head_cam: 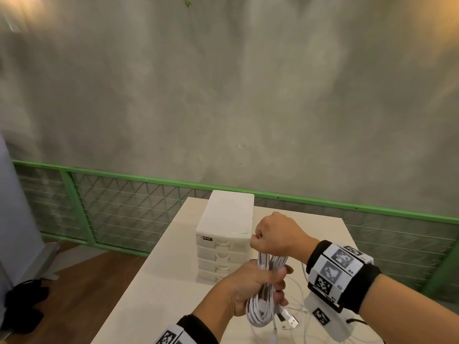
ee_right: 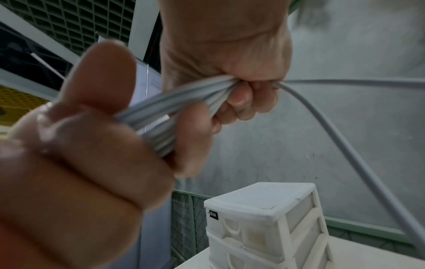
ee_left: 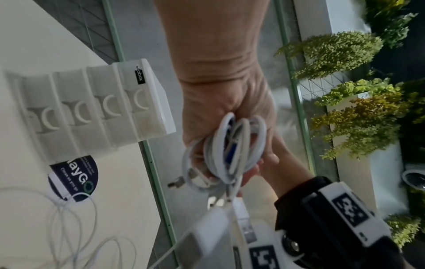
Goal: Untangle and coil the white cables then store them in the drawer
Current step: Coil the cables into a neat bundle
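Observation:
A coil of white cable [head_cam: 263, 306] hangs upright above the table. My left hand [head_cam: 248, 286] grips it round the middle, and my right hand [head_cam: 273, 237] is a fist around its top loops. A USB plug [head_cam: 290, 321] sticks out of the coil's lower end. In the right wrist view the cable strands [ee_right: 184, 102] run taut between my right hand [ee_right: 230, 69] and left hand [ee_right: 80, 145]; one strand [ee_right: 345, 145] trails down to the right. Just behind the hands stands the white drawer unit [head_cam: 227, 232], with all visible drawers pushed in.
Thin loose white cables [head_cam: 300, 316] lie on the white table [head_cam: 154, 281] under my right wrist, next to a round dark sticker [ee_left: 73, 178]. A green mesh railing [head_cam: 124, 209] runs behind the table. Wooden floor lies to the left.

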Tool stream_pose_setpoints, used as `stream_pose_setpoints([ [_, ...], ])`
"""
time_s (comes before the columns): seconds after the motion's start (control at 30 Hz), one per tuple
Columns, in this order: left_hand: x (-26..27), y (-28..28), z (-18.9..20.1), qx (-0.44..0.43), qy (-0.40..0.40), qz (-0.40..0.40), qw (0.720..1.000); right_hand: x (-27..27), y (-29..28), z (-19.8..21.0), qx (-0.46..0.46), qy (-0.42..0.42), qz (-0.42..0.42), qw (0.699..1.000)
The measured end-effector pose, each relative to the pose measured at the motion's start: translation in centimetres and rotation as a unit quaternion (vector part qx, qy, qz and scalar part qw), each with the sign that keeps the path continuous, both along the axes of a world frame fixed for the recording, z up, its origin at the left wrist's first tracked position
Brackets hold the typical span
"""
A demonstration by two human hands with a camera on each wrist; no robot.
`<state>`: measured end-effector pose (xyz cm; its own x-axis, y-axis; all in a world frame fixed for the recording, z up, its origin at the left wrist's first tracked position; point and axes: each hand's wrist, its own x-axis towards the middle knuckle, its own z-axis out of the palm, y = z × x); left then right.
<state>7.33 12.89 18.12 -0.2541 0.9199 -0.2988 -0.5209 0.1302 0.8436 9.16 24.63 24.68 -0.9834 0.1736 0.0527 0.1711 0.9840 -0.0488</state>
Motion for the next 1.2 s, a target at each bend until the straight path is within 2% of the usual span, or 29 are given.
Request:
stream_pose_setpoints([
  [0.1, 0.5, 0.2, -0.1, 0.008, 0.002, 0.017, 1.0, 0.0, 0.4, 0.0, -0.019, -0.009, 0.008, 1.0],
  [0.2, 0.3, 0.3, -0.3, 0.004, 0.016, 0.028, 0.999, 0.0, 1.4, 0.8, -0.074, -0.074, 0.012, 0.994],
  [0.3, -0.2, -0.2, -0.6, -0.012, 0.042, 0.039, 0.998, 0.7, 3.5, 2.7, -0.2, -0.16, -0.014, 0.967],
  [0.37, -0.4, -0.7, -0.6, -0.008, 0.047, 0.044, 0.998, 1.2, 5.2, 3.5, -0.283, -0.179, -0.031, 0.942],
  [0.43, -0.6, -0.8, -0.6, 0.0, 0.055, 0.058, 0.997, 1.7, 6.7, 3.6, -0.354, -0.153, -0.045, 0.922],
  [0.53, -0.4, -0.7, -0.6, -0.006, 0.071, 0.111, 0.991, 2.1, 7.6, 2.9, -0.452, -0.059, -0.067, 0.888],
  [0.6, -0.4, -0.6, -0.6, -0.003, 0.071, 0.153, 0.986, 2.2, 6.5, 1.7, -0.426, 0.016, -0.097, 0.9],
  [0.7, -0.6, 0.1, -0.7, -0.011, 0.048, 0.202, 0.978, 1.9, 3.6, -1.3, -0.307, 0.093, -0.124, 0.939],
  [0.77, -0.7, 0.4, -0.9, -0.01, 0.022, 0.22, 0.975, 1.8, 1.5, -3.4, -0.27, 0.082, -0.117, 0.952],
  [0.87, -0.6, 0.6, -1.3, 0.003, 0.009, 0.24, 0.971, 1.6, -0.7, -5.0, -0.279, 0.059, -0.1, 0.953],
  [1.0, -0.8, 0.3, -1.6, 0.01, -0.024, 0.266, 0.964, 1.1, -1.3, -5.7, -0.288, 0.047, -0.116, 0.949],
  [1.07, -1.1, 0.4, -2.0, 0.008, -0.026, 0.277, 0.96, 1.2, -1.7, -5.9, -0.299, 0.076, -0.122, 0.943],
  [1.2, -1.7, 0.6, -2.6, 0.002, -0.029, 0.287, 0.957, 1.3, -2.7, -6.2, -0.234, 0.056, -0.113, 0.964],
])
